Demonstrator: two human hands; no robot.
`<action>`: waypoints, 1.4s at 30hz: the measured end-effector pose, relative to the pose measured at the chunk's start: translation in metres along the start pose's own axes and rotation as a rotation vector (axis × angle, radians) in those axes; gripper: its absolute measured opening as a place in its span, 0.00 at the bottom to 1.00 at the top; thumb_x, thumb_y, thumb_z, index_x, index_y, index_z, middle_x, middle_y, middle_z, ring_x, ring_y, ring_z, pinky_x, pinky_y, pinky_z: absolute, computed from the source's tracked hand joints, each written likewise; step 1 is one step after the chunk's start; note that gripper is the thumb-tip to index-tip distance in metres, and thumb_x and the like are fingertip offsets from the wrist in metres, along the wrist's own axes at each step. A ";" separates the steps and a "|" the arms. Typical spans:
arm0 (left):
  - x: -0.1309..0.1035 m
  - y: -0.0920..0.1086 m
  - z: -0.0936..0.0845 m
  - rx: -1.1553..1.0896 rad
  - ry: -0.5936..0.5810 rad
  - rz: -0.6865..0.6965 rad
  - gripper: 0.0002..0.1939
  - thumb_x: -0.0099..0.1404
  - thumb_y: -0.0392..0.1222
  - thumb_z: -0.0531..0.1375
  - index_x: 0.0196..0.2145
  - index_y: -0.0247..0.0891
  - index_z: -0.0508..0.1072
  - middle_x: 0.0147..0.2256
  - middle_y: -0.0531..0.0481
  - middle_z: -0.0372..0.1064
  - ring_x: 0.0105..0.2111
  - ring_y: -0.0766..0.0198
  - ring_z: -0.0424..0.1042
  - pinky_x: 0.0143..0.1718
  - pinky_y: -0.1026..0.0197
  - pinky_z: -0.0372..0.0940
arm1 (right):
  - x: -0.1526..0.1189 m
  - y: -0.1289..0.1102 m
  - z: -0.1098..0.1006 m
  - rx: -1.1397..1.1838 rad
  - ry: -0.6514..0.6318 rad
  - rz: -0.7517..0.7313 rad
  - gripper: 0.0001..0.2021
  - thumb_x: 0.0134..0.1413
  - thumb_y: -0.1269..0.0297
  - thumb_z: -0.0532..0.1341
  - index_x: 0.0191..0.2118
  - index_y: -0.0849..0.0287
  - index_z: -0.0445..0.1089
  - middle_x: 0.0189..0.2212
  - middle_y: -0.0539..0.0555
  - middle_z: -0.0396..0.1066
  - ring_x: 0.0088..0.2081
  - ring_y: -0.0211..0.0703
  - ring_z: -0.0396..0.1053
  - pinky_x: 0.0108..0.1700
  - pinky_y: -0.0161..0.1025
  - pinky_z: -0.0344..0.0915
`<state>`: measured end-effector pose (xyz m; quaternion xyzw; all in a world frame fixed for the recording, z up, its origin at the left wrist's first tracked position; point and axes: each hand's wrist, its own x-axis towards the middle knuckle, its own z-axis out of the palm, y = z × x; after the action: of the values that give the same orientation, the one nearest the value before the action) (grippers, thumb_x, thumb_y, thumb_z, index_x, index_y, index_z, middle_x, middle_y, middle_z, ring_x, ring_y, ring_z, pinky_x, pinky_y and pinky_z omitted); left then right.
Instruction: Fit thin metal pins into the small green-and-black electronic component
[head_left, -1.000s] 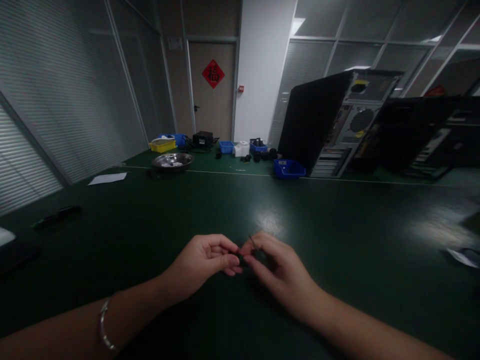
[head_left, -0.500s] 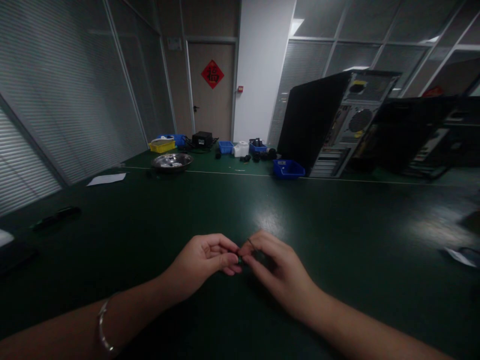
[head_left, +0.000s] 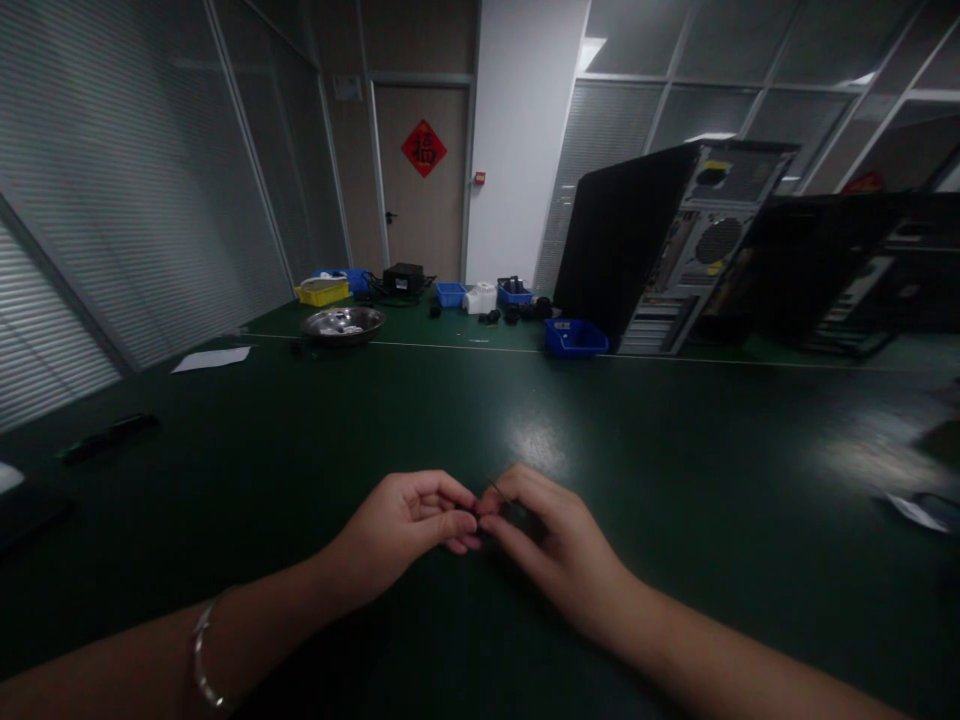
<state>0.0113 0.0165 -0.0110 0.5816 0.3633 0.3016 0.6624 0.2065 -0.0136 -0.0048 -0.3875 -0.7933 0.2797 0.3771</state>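
Observation:
My left hand [head_left: 409,520] and my right hand [head_left: 562,540] meet low in the middle of the view, over the green tabletop [head_left: 360,420]. Thumb and fingers of the left are pinched together, its other fingers curled below. Against them the right thumb and index finger are also pinched, almost touching the left fingertips. Whatever lies between the fingertips is tiny, dark and mostly covered. A thin dark sliver [head_left: 496,488], like a wire or pin, sticks out by the right index finger.
Across the table stand a metal bowl [head_left: 343,334], a yellow basket [head_left: 322,293], a blue bin [head_left: 576,346] and a black computer tower [head_left: 630,240]. At left are a paper sheet [head_left: 210,360] and a dark object [head_left: 109,438]; another paper [head_left: 916,512] lies far right.
The fingertips have shifted slightly, and the small green spot seen between them is now covered. The thin sliver has moved a little to the left.

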 end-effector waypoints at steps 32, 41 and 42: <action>0.000 0.003 0.002 -0.040 -0.016 -0.027 0.12 0.55 0.38 0.66 0.38 0.32 0.76 0.36 0.45 0.77 0.37 0.60 0.76 0.42 0.56 0.69 | 0.003 -0.001 0.001 0.164 -0.058 0.170 0.04 0.59 0.65 0.59 0.36 0.60 0.67 0.32 0.51 0.68 0.35 0.38 0.65 0.38 0.34 0.62; 0.001 0.002 0.002 -0.061 0.022 -0.020 0.13 0.53 0.40 0.68 0.37 0.32 0.75 0.36 0.45 0.76 0.37 0.59 0.75 0.44 0.55 0.68 | 0.003 0.003 0.002 0.185 -0.050 0.191 0.06 0.60 0.64 0.57 0.36 0.60 0.67 0.31 0.50 0.66 0.34 0.37 0.64 0.36 0.33 0.62; 0.001 0.001 0.001 -0.064 0.018 -0.015 0.13 0.53 0.39 0.67 0.37 0.32 0.75 0.36 0.45 0.75 0.37 0.59 0.75 0.44 0.55 0.68 | 0.003 0.003 0.002 0.183 -0.052 0.193 0.05 0.60 0.64 0.57 0.36 0.60 0.67 0.31 0.50 0.66 0.33 0.37 0.64 0.36 0.33 0.62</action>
<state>0.0131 0.0169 -0.0098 0.5547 0.3638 0.3135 0.6795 0.2050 -0.0097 -0.0065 -0.4187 -0.7330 0.3957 0.3617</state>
